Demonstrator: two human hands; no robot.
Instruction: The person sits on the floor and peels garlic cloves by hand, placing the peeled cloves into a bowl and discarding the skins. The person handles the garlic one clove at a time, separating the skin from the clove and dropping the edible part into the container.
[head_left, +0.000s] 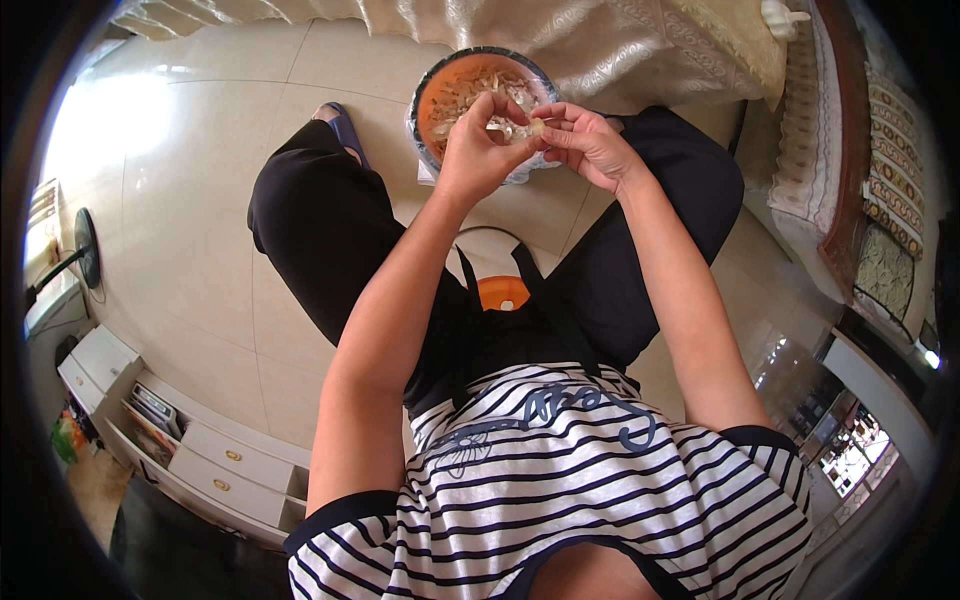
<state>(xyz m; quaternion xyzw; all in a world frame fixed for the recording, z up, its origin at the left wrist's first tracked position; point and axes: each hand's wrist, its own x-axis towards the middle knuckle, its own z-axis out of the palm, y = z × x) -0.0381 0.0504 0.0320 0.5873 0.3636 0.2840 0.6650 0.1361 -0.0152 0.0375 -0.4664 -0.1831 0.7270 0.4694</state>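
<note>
My left hand (480, 146) and my right hand (589, 142) meet above a round orange tub (431, 97). Between their fingertips is a small pale piece (537, 127), perhaps a peeled garlic clove; the fingers partly cover it. Both thumbs and index fingers pinch at it. Clear plastic lines the tub and hangs over its dark rim. Inside lie many thin, pale, papery scraps (450, 105) that look like garlic skins. My hands hide part of the tub's near right side.
The tub stands on a tiled floor (195, 225) between my feet, with a blue slipper (346, 135) to its left. A shiny beige cloth (585, 52) hangs just behind it. White drawers (232, 457) stand at lower left, a black fan (87, 247) at far left, a cushioned wooden seat (847, 202) at right.
</note>
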